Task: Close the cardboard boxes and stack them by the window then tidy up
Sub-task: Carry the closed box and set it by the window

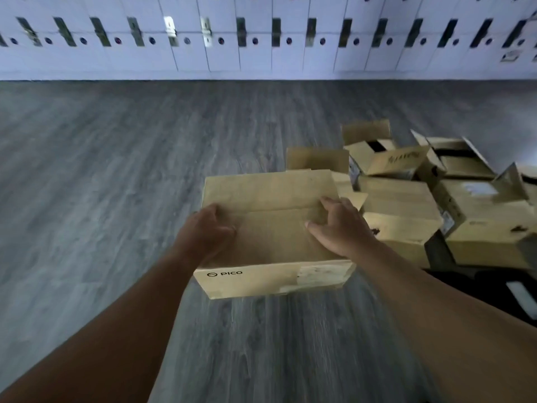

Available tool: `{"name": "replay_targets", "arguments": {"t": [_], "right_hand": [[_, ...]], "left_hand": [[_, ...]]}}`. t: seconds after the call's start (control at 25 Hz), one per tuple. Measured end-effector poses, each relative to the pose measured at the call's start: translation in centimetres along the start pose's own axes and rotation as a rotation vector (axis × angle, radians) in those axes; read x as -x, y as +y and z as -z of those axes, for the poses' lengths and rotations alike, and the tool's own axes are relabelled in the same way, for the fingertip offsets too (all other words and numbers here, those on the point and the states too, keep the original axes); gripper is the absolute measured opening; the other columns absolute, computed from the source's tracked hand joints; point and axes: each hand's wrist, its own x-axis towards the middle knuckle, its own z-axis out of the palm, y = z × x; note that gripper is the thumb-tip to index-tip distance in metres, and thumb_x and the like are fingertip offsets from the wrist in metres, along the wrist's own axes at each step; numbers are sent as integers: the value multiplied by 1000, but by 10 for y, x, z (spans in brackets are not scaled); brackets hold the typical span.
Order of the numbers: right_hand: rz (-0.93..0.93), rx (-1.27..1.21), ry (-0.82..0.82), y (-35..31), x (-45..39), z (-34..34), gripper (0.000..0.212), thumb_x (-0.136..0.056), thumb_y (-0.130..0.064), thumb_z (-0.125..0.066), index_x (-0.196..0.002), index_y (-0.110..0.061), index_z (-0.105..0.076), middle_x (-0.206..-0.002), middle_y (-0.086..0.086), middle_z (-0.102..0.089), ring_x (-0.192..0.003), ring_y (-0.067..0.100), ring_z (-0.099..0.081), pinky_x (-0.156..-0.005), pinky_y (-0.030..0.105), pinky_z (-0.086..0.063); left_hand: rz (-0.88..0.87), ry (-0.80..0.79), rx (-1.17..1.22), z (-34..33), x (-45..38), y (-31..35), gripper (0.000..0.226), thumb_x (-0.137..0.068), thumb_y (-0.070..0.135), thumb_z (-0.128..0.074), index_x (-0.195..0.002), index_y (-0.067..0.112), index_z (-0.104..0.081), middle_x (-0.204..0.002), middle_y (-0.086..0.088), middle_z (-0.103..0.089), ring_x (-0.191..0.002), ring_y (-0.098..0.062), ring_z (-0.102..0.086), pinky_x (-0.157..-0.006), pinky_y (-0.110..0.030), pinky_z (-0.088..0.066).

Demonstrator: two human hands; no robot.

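A brown cardboard box (270, 196) printed "PICO" on its near side is in front of me, its top flaps folded down. My left hand (207, 231) grips its left side with curled fingers. My right hand (340, 225) holds the right part of the top, fingers curled over the flap edge and thumb lying on the cardboard. A pile of several more cardboard boxes (401, 199) lies on the floor to the right. Some of them have flaps standing open (389, 159). The picture is blurred by motion.
Grey wood-look floor (116, 170) stretches to the left and ahead. A wall of white lockers (261, 39) runs across the back. A dark object (494, 286) lies at the lower right beside the pile.
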Motion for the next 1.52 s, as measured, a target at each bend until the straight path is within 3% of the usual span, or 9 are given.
{"name": "replay_targets", "arguments": {"t": [0.24, 0.36, 0.56, 0.8, 1.24, 1.52], "right_hand": [[43, 2, 1, -148, 33, 178, 86, -85, -63, -61, -155, -20, -35, -151, 18, -42, -139, 35, -42, -112, 43, -36], [68, -18, 29, -221, 48, 252, 86, -86, -63, -61, -156, -21, -33, -154, 18, -38, -141, 35, -39, -114, 46, -34], [120, -46, 82, -298, 46, 327, 81, -86, -60, -64, -151, -17, -42, -149, 17, -47, -137, 35, -43, -113, 44, -36], [124, -67, 110, -315, -8, 355, 80, -86, -59, -64, -150, -16, -43, -147, 17, -48, -136, 34, -43, -109, 41, -36], [166, -152, 92, -314, -210, 393, 66, -83, -57, -68, -134, -16, -57, -132, 9, -61, -120, 29, -56, -86, 32, -39], [126, -121, 74, -353, -381, 374, 68, -84, -58, -66, -134, -15, -56, -131, 10, -61, -117, 29, -58, -90, 36, -46]], "left_hand": [[-42, 98, -20, 217, 32, 87, 59, -83, 41, -71, -134, 15, -55, -122, -21, -62, -112, -38, -60, -91, -38, -47], [-73, 137, -36, 316, 38, 116, 60, -84, 43, -69, -134, 14, -53, -125, -21, -59, -113, -38, -59, -90, -37, -45], [-131, 210, -57, 414, 28, 143, 55, -86, 42, -68, -131, 14, -54, -122, -21, -60, -112, -38, -58, -84, -35, -41], [-166, 183, -99, 436, -36, 164, 54, -87, 46, -65, -129, 14, -56, -123, -19, -62, -110, -35, -60, -80, -32, -39], [-106, 147, -70, 434, -230, 240, 50, -81, 39, -63, -125, 15, -56, -121, -17, -63, -108, -35, -59, -78, -31, -39], [-135, 103, -97, 435, -413, 233, 51, -79, 48, -63, -120, 18, -56, -117, -14, -63, -94, -28, -55, -74, -33, -37]]}}
